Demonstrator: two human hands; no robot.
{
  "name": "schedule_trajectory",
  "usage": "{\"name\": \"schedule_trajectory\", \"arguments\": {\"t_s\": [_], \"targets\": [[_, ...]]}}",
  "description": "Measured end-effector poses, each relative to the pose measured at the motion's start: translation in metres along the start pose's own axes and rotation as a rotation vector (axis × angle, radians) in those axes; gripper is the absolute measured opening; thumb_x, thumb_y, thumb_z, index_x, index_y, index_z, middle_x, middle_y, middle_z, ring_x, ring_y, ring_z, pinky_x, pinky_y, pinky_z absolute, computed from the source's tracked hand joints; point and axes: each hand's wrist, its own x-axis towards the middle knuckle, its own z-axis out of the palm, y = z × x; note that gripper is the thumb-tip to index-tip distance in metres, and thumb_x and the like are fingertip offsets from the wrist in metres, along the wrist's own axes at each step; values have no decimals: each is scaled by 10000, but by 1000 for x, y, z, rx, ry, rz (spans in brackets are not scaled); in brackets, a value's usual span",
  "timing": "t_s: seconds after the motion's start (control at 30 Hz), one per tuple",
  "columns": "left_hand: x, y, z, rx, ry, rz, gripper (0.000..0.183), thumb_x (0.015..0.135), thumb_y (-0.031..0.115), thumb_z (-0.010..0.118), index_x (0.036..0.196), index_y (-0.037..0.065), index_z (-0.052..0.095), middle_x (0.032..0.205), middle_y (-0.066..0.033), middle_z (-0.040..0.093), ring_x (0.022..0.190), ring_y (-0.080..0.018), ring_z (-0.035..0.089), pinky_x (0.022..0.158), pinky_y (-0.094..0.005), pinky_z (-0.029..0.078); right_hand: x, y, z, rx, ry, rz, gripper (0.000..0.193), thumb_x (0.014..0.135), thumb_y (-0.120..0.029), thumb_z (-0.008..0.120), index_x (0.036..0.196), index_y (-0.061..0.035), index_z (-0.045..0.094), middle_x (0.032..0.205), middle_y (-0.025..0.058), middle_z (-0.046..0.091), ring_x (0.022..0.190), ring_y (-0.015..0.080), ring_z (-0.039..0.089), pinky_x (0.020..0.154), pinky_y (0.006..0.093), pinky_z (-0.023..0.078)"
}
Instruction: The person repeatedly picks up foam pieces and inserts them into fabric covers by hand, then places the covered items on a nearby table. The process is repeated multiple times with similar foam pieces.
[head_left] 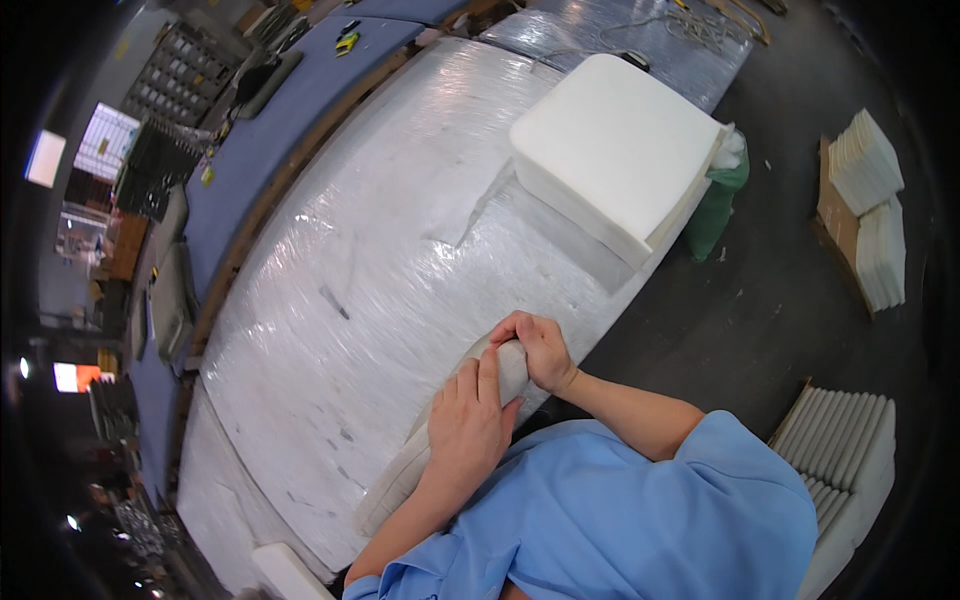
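Head view: see a light-grey, fabric-covered, elongated cushion (405, 472) lying at the near edge of a long counter (300, 370) wrapped in shiny clear film, partly under the left forearm. Note both hands in contact with the cushion. Left hand (468, 425): lies across the top, fingers extended and slightly bent, thumb toward the right side, taking hold of the upper end. Right hand (540, 352): curls round the same end, fingers bent and meeting the left fingertips, closed on the cover. Farther along, at the right edge of the same counter: carries a thick white foam block (620, 150) with rounded corners, with a thin whitish sheet (465, 215) projecting from beside it. Behind the block: hangs a green bag (715, 215). On the floor at right: stand stacked cream-white pads (868, 165). At lower right: rises a stack of pale ribbed pieces (840, 440).
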Motion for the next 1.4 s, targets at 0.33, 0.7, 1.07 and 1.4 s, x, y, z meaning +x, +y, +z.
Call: {"name": "schedule_trajectory", "arguments": {"t_s": [0.33,0.7,1.07,1.4], "targets": [[20,3,12,165,-106,-19,612,815,314,804,1262,-26,558,944,-155,680,762,-326,711,627,-419,570,-10,13,-12,-437,11,-613,401,1027,-387,572,1016,4,662,913,165,657,831,355,625,759,425,505],[46,10,6,-285,-644,-273,694,895,388,720,1402,-43,520,1082,-281,708,979,-452,703,856,-476,557,-37,28,-21,-195,137,-305,452,1029,-375,470,822,-22,661,846,143,684,791,331,654,758,424,520],[47,-84,114,-756,-827,-380,673,1122,425,318,1629,-14,266,1627,-250,387,1525,-347,370,1237,-358,264,-36,107,-44,-154,216,-276,655,1035,-572,318,856,-41,656,866,127,705,851,371,654,903,461,486],[70,-159,228,-1073,-893,-588,694,1126,464,289,1595,-44,344,1645,-212,373,1553,-288,305,1265,-340,202,-4,202,-66,-140,275,-110,475,965,-376,433,788,-20,692,777,163,692,743,354,660,752,426,509]]}}
